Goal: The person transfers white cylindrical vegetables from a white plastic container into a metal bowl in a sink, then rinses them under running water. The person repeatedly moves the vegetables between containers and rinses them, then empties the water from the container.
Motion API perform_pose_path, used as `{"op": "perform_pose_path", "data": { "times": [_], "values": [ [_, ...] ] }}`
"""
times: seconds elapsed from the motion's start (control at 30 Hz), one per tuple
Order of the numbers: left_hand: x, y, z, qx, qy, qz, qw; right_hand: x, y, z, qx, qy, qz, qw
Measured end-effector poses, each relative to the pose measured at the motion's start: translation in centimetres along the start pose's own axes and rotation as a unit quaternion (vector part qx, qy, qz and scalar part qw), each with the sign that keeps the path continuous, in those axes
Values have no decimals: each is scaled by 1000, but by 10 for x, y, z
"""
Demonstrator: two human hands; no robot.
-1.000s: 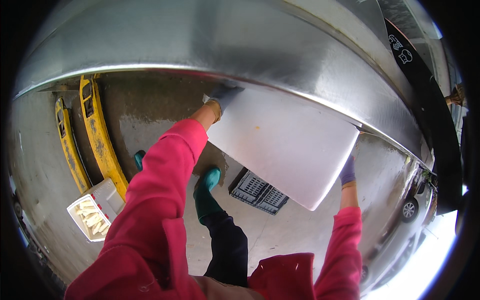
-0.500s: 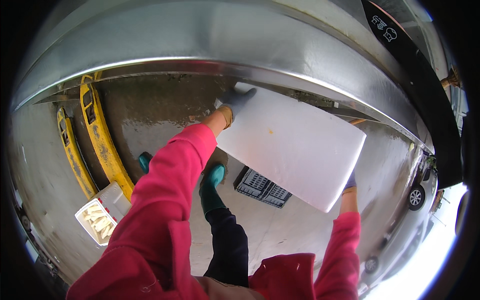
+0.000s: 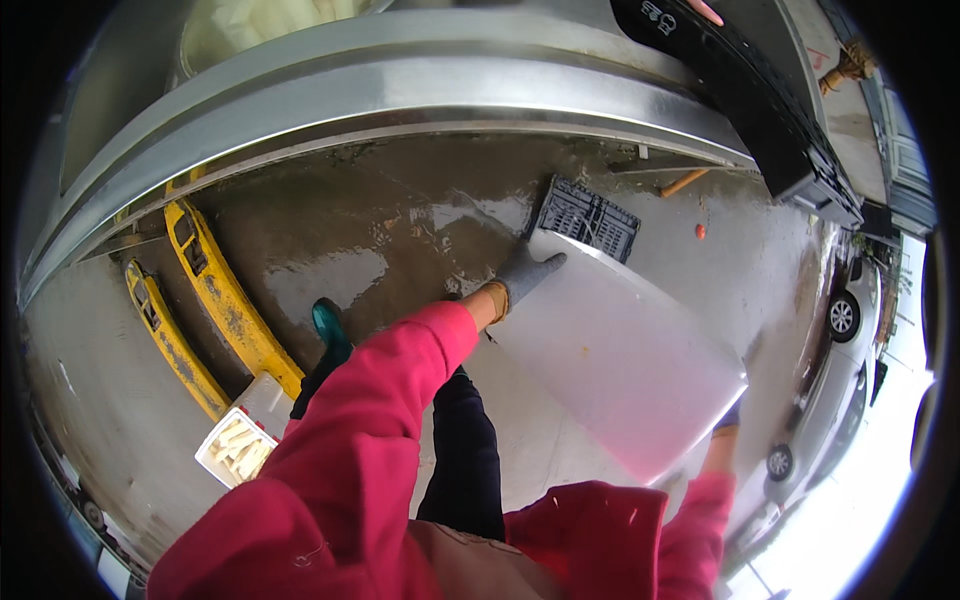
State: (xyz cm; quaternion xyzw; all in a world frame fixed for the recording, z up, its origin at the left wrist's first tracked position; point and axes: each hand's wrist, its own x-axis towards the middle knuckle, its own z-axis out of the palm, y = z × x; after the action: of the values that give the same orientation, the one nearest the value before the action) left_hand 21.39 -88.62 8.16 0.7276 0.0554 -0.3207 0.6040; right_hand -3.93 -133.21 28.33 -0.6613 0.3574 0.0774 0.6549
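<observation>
**White board held over a wet floor**

The left hand (image 3: pixel 525 272), in a grey glove, grips the upper left edge of a large white board (image 3: pixel 620 355), fingers wrapped over its rim. The right hand (image 3: pixel 728 418) is almost wholly hidden behind the board's lower right corner; only a sliver of dark glove shows there, so its grip cannot be told, though it sits at the board's edge. The board hangs tilted between the two hands, above the floor (image 3: pixel 400 240) and in front of the person's legs. Both arms wear pink sleeves (image 3: pixel 390 400).

The floor is wet concrete with puddles. A dark plastic crate (image 3: pixel 585 215) lies on it just beyond the board's top corner. A teal boot (image 3: pixel 328 325) stands below the left sleeve. Two yellow bars (image 3: pixel 225 290) lie to the left, with a white tray (image 3: pixel 235 450) near their lower end. A steel table (image 3: pixel 400 90) edge curves across the top, and a black crate (image 3: pixel 740 90) rests on it at the upper right.
</observation>
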Motion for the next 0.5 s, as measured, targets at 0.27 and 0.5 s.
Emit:
{"op": "perform_pose_path", "data": {
  "times": [0.27,0.5],
  "values": [
    [-84,28,-39,-196,-139,-59,969,-68,-66,36,-179,222,-56,957],
    [-85,10,-64,-166,-74,-102,978,-18,-62,75,-147,176,-26,973]
  ]
}}
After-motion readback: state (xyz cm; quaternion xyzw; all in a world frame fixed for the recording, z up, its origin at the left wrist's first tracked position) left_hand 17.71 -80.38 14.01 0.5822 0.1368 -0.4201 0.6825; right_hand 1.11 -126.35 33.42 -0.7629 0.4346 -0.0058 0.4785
